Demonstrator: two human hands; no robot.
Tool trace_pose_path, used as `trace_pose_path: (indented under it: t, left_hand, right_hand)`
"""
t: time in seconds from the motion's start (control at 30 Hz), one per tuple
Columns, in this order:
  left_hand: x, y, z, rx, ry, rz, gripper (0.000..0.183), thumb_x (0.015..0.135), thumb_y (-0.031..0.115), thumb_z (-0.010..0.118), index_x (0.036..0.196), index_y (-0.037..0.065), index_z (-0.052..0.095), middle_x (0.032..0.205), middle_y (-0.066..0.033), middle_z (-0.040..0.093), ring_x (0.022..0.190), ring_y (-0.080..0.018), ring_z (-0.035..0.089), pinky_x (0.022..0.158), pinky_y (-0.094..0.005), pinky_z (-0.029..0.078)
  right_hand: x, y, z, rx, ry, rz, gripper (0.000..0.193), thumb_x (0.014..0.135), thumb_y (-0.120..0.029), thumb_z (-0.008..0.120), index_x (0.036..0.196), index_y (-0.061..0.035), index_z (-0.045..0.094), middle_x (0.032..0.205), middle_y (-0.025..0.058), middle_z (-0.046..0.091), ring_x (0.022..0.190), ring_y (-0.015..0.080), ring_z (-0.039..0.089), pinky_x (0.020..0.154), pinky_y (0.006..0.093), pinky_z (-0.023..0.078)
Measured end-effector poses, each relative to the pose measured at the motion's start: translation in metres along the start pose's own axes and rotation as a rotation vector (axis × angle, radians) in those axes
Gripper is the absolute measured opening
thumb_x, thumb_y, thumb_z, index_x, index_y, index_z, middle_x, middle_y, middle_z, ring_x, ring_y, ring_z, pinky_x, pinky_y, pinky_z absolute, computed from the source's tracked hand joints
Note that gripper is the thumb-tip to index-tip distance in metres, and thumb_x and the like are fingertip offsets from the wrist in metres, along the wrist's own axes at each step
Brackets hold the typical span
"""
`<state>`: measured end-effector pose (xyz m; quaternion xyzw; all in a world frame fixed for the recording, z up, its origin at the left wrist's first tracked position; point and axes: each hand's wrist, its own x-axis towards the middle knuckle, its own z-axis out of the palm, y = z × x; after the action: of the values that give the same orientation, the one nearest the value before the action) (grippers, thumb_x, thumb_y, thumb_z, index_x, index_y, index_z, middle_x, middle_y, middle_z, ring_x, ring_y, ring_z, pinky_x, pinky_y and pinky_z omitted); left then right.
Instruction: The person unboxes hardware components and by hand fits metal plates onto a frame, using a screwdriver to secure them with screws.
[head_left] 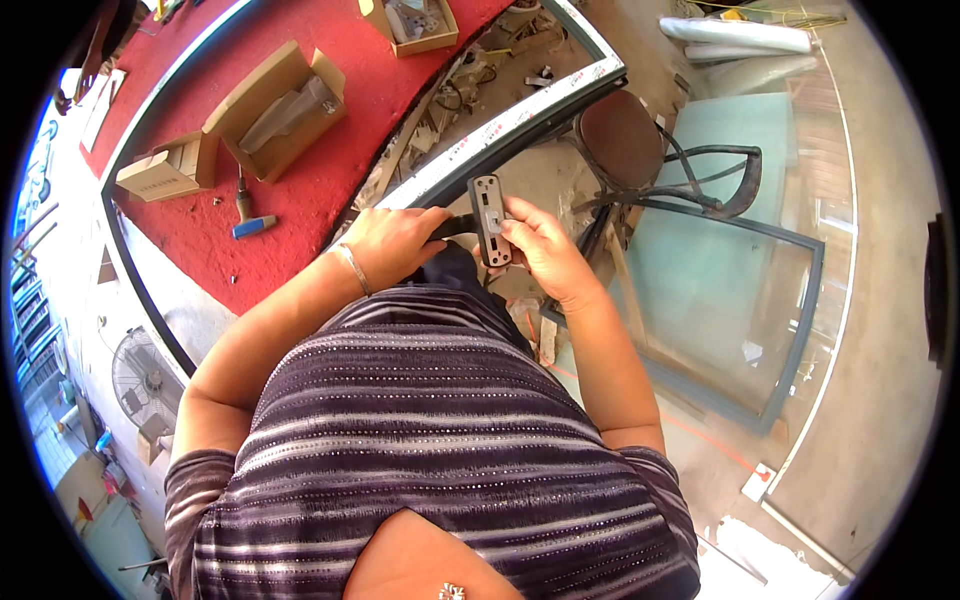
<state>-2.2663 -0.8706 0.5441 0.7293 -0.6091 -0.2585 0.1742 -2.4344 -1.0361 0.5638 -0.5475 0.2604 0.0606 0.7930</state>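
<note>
In front of my waist is a black window handle (489, 222), with the grey underside of its long base plate turned up toward me. My right hand (548, 250) grips the plate's right edge, the thumb lying on the small grey piece at its middle. My left hand (390, 245) is closed around the black lever that sticks out to the left; its fingertips are partly hidden. Just beyond both hands runs the near bar of a dark window frame (470, 150), covered with white printed film, lying partly across a red-covered table (290, 225).
A blue-and-grey screwdriver (252, 226) lies on the table beside an open cardboard box (330, 75) and a smaller carton (165, 170). A brown-seated stool (620, 140) stands to the right, near a framed glass pane (720, 300). A fan (145, 375) is at left.
</note>
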Motion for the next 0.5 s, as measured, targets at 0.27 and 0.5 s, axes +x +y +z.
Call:
trace_pose_path:
  t: [0.27, 0.5]
  left_hand:
    - [-0.016, 0.012, -0.006, 0.138, 0.121, -0.223, 0.035, 0.086, 0.028, 0.062, 0.118, 0.014, 0.058, 0.087, -0.0112, 0.068, 0.073, -0.0313, 0.067, 0.061, -0.0436, 0.053]
    - [-0.029, 0.0, -0.022, 0.103, 0.043, -0.11, 0.038, 0.084, 0.031, 0.064, 0.118, 0.015, 0.059, 0.084, -0.0104, 0.068, 0.074, -0.0295, 0.067, 0.06, -0.0429, 0.052]
  right_hand:
    - [0.016, -0.015, 0.044, -0.793, 0.291, -0.19, 0.06, 0.085, -0.029, 0.068, 0.13, 0.0023, 0.044, 0.089, 0.0157, 0.069, 0.079, 0.0305, 0.068, 0.071, 0.0382, 0.052]
    - [0.023, -0.017, 0.037, -0.77, 0.173, -0.309, 0.045, 0.085, -0.028, 0.069, 0.117, -0.0008, 0.055, 0.081, 0.0173, 0.066, 0.076, 0.0342, 0.066, 0.068, 0.0385, 0.05]
